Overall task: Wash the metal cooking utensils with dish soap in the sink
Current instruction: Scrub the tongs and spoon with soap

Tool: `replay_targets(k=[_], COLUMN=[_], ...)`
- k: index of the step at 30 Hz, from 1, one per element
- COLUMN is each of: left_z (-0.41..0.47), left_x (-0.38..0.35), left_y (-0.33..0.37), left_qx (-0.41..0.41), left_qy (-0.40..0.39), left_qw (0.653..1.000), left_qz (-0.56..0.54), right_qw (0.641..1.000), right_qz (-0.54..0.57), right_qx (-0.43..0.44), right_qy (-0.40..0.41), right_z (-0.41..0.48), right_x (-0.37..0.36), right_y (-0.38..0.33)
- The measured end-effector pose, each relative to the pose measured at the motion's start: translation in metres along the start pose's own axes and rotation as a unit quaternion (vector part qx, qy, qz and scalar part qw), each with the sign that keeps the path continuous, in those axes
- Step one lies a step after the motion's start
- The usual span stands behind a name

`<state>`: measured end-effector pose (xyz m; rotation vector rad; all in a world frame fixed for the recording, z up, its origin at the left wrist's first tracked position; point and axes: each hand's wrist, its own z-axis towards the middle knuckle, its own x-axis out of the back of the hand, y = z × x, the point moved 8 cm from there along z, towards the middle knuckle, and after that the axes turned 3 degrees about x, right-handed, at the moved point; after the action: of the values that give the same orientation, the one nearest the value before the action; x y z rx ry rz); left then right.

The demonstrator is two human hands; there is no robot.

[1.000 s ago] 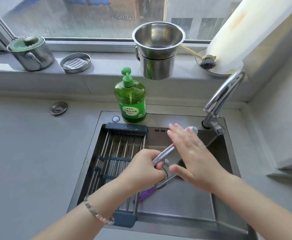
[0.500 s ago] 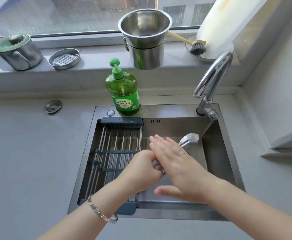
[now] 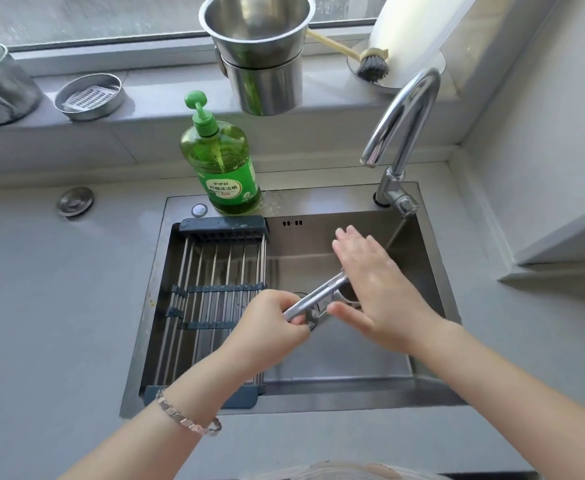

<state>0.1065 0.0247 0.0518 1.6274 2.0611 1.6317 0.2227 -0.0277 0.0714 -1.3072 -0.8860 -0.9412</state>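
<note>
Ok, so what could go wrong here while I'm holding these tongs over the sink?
Only the left hand grips the metal tongs, at one end. The right hand just lies flat on them, so they might slip and clatter into the sink. The soap bottle stands on the sink's back rim, so a careless reach could tip it in.

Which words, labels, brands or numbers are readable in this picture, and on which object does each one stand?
"柠檬洗洁精": on the front of the green dish soap bottle, and slightly blurred, so I read it with some doubt.
Smaller print above and below it on the same bottle: too blurred to read.
No other text shows.
</note>
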Motion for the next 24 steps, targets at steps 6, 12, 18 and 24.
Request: replay_targets(k=[6,12,18,24], left_z=[0.002,-0.001,-0.004,-0.005], left_x=[-0.004,-0.005,-0.006,-0.022], left_y=[-0.001,0.005,0.007,0.003], left_qx=[0.016,-0.001,-0.015,0.007], left_qy=[0.000,-0.001,-0.005,-0.091], left_qw=[0.999,1.000,1.000,0.995], left_qz=[-0.046,0.001,0.013,-0.045], right_qw=[0.998,0.997,0.999,0.999], right_qz=[-0.013,-0.015,-0.007,-0.009], right_qx=[0.068,0.075,-0.034,0.030], right_qy=[-0.002,0.002,0.032,-0.017], right_z=[-0.018,-0.025,-0.018,-0.021], right_x=[-0.008,-0.010,0.011,-0.016], right_y=[-0.025,-0.025,0.013,-0.012])
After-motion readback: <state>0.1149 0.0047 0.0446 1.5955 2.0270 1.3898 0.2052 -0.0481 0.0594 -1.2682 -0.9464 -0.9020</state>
